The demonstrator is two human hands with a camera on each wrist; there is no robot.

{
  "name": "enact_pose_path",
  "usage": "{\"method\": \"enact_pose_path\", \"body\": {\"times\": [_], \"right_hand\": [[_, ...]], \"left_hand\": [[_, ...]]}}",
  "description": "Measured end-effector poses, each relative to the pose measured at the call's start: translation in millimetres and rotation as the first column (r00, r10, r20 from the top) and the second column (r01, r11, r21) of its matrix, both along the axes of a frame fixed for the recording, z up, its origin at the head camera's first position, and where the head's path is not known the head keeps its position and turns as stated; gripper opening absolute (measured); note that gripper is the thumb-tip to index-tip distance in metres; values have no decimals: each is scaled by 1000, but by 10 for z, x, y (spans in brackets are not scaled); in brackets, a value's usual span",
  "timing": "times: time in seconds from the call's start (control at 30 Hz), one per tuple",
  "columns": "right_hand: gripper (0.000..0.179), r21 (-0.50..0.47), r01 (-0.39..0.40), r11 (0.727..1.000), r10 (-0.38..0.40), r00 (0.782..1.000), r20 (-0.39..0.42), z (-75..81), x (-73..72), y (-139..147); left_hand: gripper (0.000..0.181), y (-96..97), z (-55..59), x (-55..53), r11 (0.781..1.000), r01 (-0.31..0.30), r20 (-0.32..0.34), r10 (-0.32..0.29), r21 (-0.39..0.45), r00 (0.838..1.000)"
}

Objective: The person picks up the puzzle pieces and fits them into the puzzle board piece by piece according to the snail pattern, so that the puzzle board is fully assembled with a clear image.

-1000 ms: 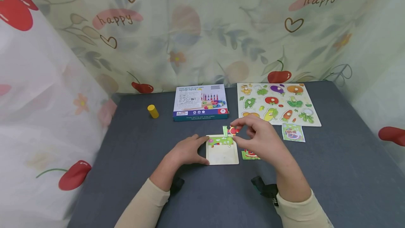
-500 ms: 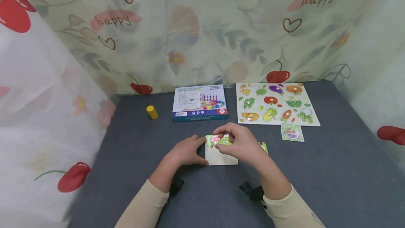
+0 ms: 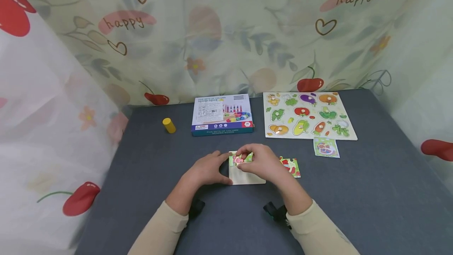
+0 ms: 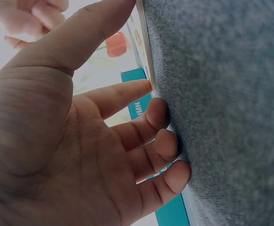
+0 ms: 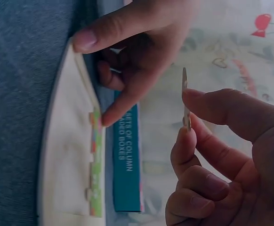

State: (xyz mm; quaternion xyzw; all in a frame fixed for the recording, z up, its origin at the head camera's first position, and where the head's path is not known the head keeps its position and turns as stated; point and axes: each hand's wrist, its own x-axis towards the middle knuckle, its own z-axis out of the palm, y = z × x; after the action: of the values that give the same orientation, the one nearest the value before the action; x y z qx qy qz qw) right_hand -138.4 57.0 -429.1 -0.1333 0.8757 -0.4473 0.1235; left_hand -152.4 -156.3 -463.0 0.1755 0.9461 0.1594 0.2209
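Observation:
My left hand (image 3: 208,169) holds the left side of a square wooden puzzle tray (image 3: 245,178), its thumb at the near corner and index finger at the far corner. Between thumb and index finger, my right hand (image 3: 262,163) pinches a thin jigsaw piece (image 5: 185,103) with green and pink printing, held over the far left of the tray. The right wrist view shows the piece edge-on and clear of the tray. A green strip of fitted pieces (image 5: 96,174) lies along the tray's far edge. Loose printed puzzle pieces (image 3: 291,167), red and green, lie right of the tray, partly behind my right wrist.
At the back stand a flat teal-and-white box (image 3: 223,115) and, to its right, a vegetable puzzle board (image 3: 311,115). A small picture card (image 3: 326,147) lies at that board's near edge. A yellow cylinder (image 3: 169,125) stands at the left. Printed curtains enclose the table.
My right hand has moved left with the puzzle piece, from the tray's far right corner to its far left, uncovering the loose pieces. My left hand has stayed at the tray.

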Motion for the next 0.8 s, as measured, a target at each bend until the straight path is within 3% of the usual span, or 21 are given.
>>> {"method": "enact_pose_path", "body": {"times": [0.3,0.8], "right_hand": [[26,90,16,996,-19,999,41,-236,-102,-43],[20,172,29,985,-29,1000,-1,-461,-124,-115]], "left_hand": [[93,-8,10,3,1000,11,-2,-11,8,1000],[93,-22,8,7,1000,14,-8,-14,21,1000]]}}
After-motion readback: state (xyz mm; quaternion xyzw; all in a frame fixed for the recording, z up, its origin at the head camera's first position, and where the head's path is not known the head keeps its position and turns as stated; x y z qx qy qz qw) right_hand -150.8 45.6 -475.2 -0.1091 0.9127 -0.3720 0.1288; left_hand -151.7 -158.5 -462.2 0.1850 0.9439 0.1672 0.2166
